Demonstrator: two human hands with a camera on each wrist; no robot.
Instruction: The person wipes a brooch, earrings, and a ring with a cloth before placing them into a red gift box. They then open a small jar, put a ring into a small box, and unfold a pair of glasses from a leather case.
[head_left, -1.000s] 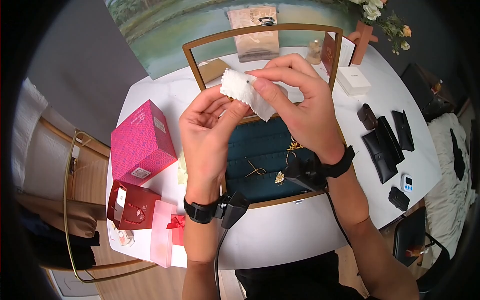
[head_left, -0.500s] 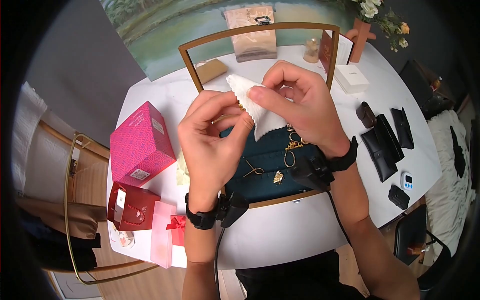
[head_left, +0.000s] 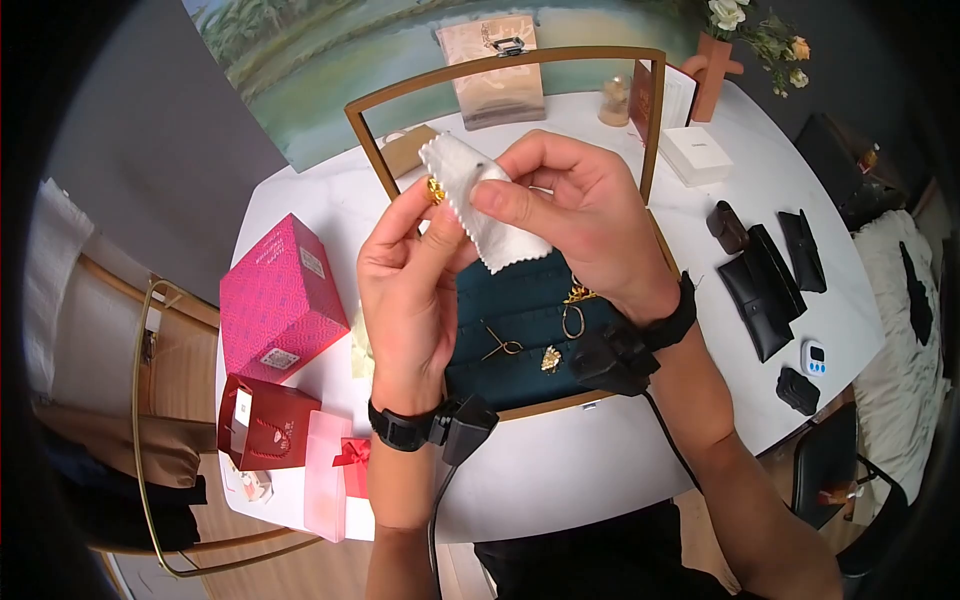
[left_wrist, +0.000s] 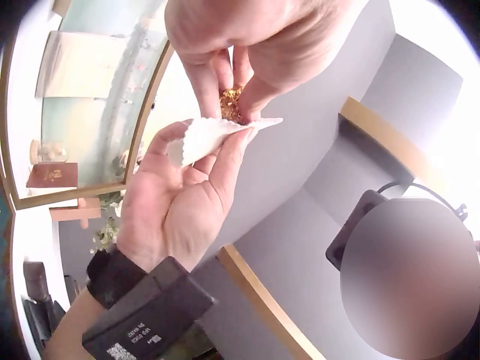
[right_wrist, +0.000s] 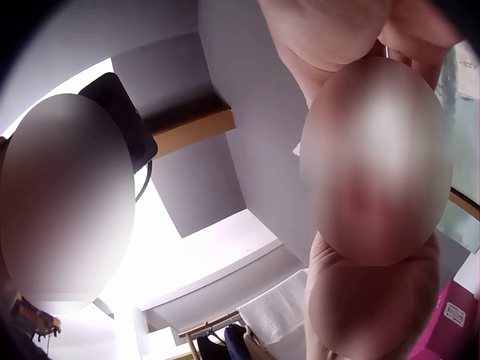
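My left hand [head_left: 408,285] pinches a small gold ornament [head_left: 435,191] between thumb and fingers, raised above the jewelry case. My right hand [head_left: 590,225] pinches a white scalloped cloth [head_left: 470,200] that lies against the ornament's right side. In the left wrist view the gold ornament [left_wrist: 231,103] shows its textured surface above the cloth [left_wrist: 202,140]. Below the hands, the case's dark green lining [head_left: 480,375] bears several gold pieces, among them a leaf-shaped one [head_left: 551,360]. The right wrist view is blurred where the hands meet.
The case's framed lid [head_left: 655,130] stands raised behind the hands. A pink patterned box [head_left: 280,300], a red bag [head_left: 265,425] and a pink box [head_left: 327,480] are at left. Black pouches [head_left: 755,305], a white box [head_left: 695,157] and a small white device [head_left: 814,357] are at right.
The gold ornament, mostly covered by the cloth before, now shows beside it. Both hands have shifted slightly left, and the cloth has turned in the right hand's grip.
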